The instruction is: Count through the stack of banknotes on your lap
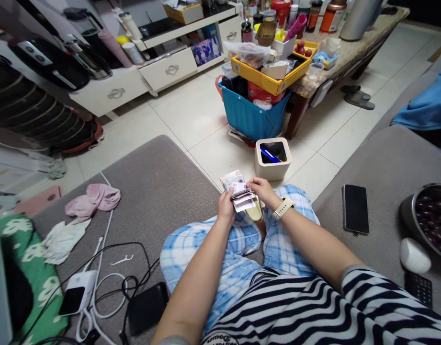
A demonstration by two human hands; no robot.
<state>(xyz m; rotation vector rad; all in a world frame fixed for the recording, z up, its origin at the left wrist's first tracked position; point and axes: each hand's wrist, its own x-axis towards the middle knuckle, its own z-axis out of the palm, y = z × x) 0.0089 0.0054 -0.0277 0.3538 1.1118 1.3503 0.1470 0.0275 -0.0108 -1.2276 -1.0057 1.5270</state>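
Note:
In the head view, my left hand (226, 205) is closed around a stack of what look like banknotes (238, 186), purple and pale pink, held in front of my knees. The papers fan out at uneven angles. My right hand (261, 188) comes in from the other side, thumb and fingers pinched at the right edge of the same stack. A pale watch band circles the right wrist. Just past the hands, a beige square bin (272, 170) with a blue item inside stands on the floor.
A blue basket (252, 112) carries a yellow box (274, 86) beside a crowded table (335, 60). On the grey sofa (152, 187) lie tangled cables and a black pouch (147, 306). To the right are a phone (356, 209), a white object (415, 256) and a bowl of dark fruit (407, 215).

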